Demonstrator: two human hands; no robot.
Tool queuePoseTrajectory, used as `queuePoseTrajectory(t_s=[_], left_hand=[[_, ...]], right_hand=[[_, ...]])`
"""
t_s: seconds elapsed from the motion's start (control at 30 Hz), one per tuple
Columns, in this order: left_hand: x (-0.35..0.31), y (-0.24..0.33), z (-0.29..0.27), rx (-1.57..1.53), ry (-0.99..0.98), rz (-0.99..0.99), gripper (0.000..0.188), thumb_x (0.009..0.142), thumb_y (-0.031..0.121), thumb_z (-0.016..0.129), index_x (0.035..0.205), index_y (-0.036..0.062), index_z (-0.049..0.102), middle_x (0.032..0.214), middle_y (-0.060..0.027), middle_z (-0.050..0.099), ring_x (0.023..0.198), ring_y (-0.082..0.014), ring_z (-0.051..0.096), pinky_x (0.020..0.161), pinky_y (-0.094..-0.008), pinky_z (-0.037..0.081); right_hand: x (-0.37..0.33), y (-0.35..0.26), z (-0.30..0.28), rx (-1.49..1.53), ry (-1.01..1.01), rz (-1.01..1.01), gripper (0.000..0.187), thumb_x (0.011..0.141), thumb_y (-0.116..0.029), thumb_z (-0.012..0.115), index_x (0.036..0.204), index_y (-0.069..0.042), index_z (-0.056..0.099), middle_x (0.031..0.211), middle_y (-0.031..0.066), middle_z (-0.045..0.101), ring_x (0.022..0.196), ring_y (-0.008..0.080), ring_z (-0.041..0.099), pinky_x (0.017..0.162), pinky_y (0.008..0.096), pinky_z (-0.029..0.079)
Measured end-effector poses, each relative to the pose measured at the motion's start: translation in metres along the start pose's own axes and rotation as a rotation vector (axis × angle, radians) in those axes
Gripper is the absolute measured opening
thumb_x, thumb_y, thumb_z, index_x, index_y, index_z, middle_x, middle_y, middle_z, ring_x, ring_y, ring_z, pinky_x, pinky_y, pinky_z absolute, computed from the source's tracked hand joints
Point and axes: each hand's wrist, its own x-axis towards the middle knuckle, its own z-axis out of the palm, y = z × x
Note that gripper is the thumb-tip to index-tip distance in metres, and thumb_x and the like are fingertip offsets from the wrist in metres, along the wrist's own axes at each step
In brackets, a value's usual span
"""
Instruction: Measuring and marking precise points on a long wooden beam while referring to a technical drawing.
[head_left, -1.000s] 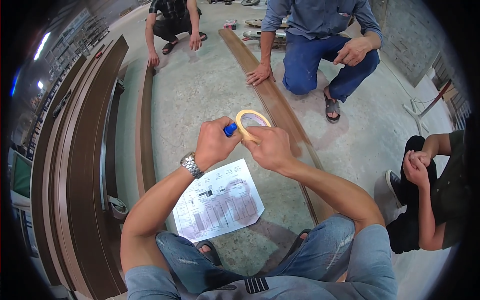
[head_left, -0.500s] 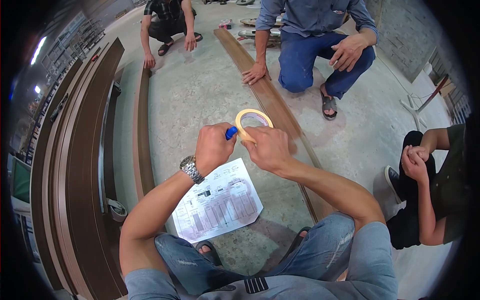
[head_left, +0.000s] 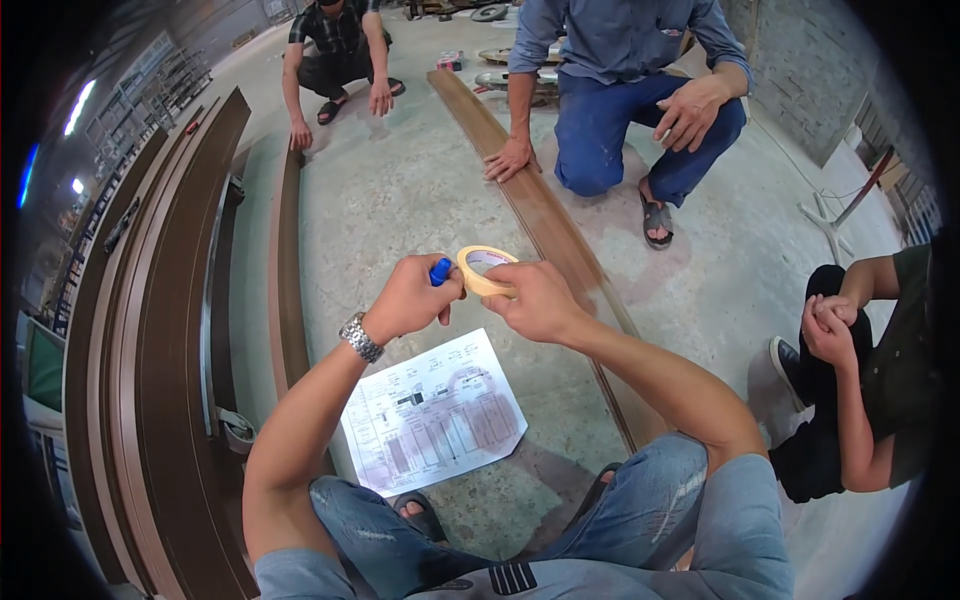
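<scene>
My left hand, with a metal watch on its wrist, is closed around a blue marker; only its blue end shows above the fist. My right hand grips a roll of yellowish masking tape, thumb and fingers on its near right side. The roll is tilted, its open ring facing up. Left fingertips lie close beside the roll; whether they touch it or hold its loose end I cannot tell. Below my hands a printed drawing sheet lies on the floor by my feet.
Long brown boards lie either side: a narrow one at left, a wider one at right. A stack of brown panels stands far left above a caster. Two people squat ahead, each with a hand on a board; another person sits at right.
Both hands have come down slightly toward me. My left hand has shifted left, and the tape roll has tipped flatter. More of the paper's upper part shows.
</scene>
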Motion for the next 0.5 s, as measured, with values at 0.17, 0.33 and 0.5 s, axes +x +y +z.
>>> queuePoseTrajectory(t_s=[0.17, 0.33, 0.5], left_hand=[[-0.002, 0.005, 0.002, -0.013, -0.006, 0.031, 0.02, 0.092, 0.016, 0.068, 0.091, -0.0036, 0.066, 0.07, -0.0039, 0.066, 0.052, -0.0085, 0.061, 0.046, -0.0233, 0.046], [0.001, -0.001, 0.013, 0.185, 0.149, 0.077, 0.021, 0.088, 0.017, 0.074, 0.089, -0.0025, 0.067, 0.063, -0.0032, 0.063, 0.049, -0.0096, 0.06, 0.048, -0.0268, 0.048], [0.003, -0.01, 0.02, 0.394, 0.236, 0.251, 0.022, 0.088, 0.018, 0.07, 0.082, -0.0033, 0.065, 0.059, -0.0118, 0.063, 0.05, -0.0169, 0.066, 0.049, -0.031, 0.049]], right_hand=[[-0.001, -0.001, -0.004, -0.024, -0.019, 0.055, 0.024, 0.081, -0.023, 0.069, 0.099, -0.007, 0.071, 0.093, 0.0204, 0.07, 0.09, 0.0406, 0.067, 0.079, 0.049, 0.052], [-0.001, 0.0, -0.004, -0.098, -0.017, 0.005, 0.035, 0.081, -0.025, 0.072, 0.111, -0.006, 0.072, 0.105, 0.0207, 0.07, 0.098, 0.0377, 0.067, 0.087, 0.0448, 0.053], [-0.005, 0.004, 0.01, -0.191, 0.026, -0.088, 0.025, 0.08, -0.023, 0.071, 0.1, -0.008, 0.072, 0.097, 0.0163, 0.07, 0.091, 0.0367, 0.067, 0.08, 0.0457, 0.053]])
